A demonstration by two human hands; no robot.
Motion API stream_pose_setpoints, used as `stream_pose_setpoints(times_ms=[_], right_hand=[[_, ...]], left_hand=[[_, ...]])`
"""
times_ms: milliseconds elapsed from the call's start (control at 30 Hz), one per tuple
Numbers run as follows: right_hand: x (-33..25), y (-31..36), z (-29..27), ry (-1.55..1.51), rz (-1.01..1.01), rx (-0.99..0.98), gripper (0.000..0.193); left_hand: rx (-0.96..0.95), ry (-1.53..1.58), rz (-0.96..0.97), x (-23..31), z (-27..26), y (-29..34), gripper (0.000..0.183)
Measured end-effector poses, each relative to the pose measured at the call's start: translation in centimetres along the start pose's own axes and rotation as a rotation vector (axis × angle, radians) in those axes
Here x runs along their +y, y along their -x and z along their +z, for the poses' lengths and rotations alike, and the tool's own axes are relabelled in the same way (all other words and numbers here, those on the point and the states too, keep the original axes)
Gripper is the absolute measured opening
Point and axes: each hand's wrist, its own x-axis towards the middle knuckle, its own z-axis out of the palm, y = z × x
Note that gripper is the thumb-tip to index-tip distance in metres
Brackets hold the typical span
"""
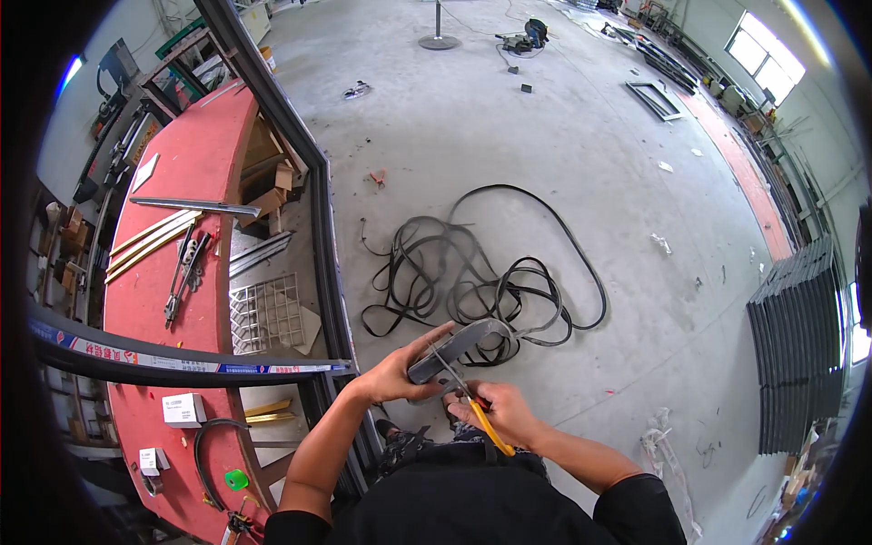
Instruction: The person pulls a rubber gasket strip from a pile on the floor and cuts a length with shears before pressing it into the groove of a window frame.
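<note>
In front of my body, my left hand (389,377) is closed around a wide black rubber strip (465,345), whose end bends over in a loop on the right. My right hand (510,416) grips a pair of scissors (489,427) with yellow-orange handles. Their slim metal blades point up and left, across the strip beside my left fingers. Whether the blades have cut into the rubber cannot be made out. Below and beyond my hands, a loose tangle of black strip (595,272) lies on the grey floor, one long loop reaching to the right.
A dark metal frame (320,218) with a crossbar (182,365) stands close on my left. Behind it, a red workbench (195,291) carries tools, metal bars and small white boxes (184,411). Dark profiles (795,363) are stacked at the right; clear plastic film (661,454) lies nearer.
</note>
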Motion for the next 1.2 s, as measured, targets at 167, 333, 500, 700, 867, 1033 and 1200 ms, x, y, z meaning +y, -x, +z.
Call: stream_pose_setpoints(times_ms=[167,333,500,700,867,1033,1200], right_hand=[[-0.8,0.5,-1.0,-0.02,0.094,-0.049,0.025],[-1.7,-0.7,-1.0,-0.147,0.047,0.097,0.025],[-1.7,-1.7,-3.3,-0.089,0.034,0.3,0.026],[5.1,-5.9,-0.2,-0.523,0.068,0.157,0.04],[3.6,-10.1,5.8,-0.187,-0.265,-0.095,0.065],[2.6,-11.3,10.0,-0.165,-0.404,-0.069,0.054],[1.2,-12.4,12.6,-0.172,-0.584,-0.149,0.05]], left_hand=[[-0.067,0.039,-0.047,-0.7,-0.4,-1.4,0.095],[-0.054,0.271,0.061,-0.3,-0.2,-2.7,0.051],[0.353,0.514,-0.012,-1.7,-2.0,-0.8,0.033],[0.449,0.662,0.174,1.8,-3.8,1.1,0.029],[0.507,0.735,0.374,5.6,-4.7,4.6,0.024],[0.692,0.803,0.56,7.0,-5.7,9.6,0.017],[0.949,0.929,0.687,5.4,-6.2,14.9,0.012]])
